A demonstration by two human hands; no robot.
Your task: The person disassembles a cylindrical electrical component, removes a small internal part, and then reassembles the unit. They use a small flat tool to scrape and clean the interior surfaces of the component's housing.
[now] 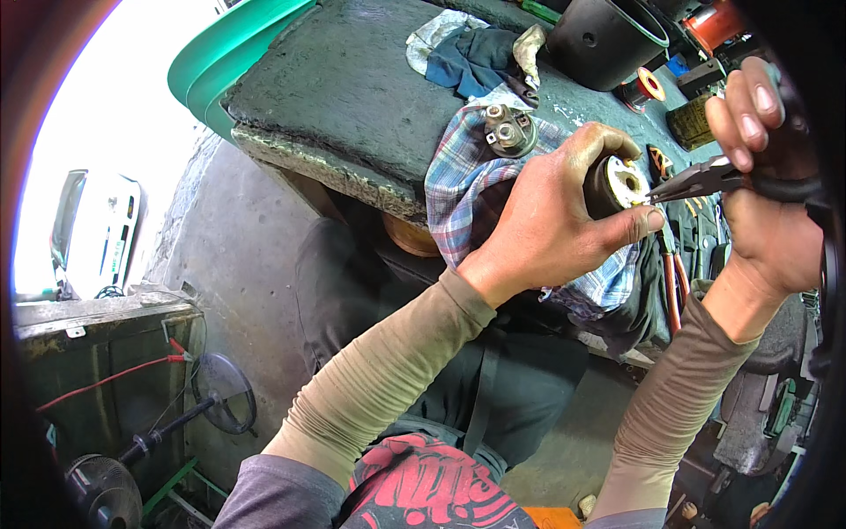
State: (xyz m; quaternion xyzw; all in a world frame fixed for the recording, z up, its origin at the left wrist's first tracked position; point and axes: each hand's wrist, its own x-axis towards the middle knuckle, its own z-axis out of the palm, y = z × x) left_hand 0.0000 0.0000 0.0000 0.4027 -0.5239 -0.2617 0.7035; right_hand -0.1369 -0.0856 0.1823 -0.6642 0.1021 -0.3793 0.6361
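My left hand [546, 212] is wrapped round a short dark cylinder [600, 196] with a pale, round end face and a hole in its middle. That face is turned toward the right. In my right hand [765, 234] is a pair of needle-nose pliers [701, 182], its jaws pointing left. The tips are at the edge of the pale face, close to my left thumb; whether they grip anything is too small to tell. Just beyond my left hand, a round metal cap with terminal studs [511, 132] rests on a plaid cloth [458, 176].
The dark workbench [344, 97] carries a black bucket [599, 44], a small wire spool [650, 85] and crumpled rags [476, 57]. Red-handled pliers [674, 291] and other hand tools lie at the right. A green basin [207, 75] stands beyond the bench's left end.
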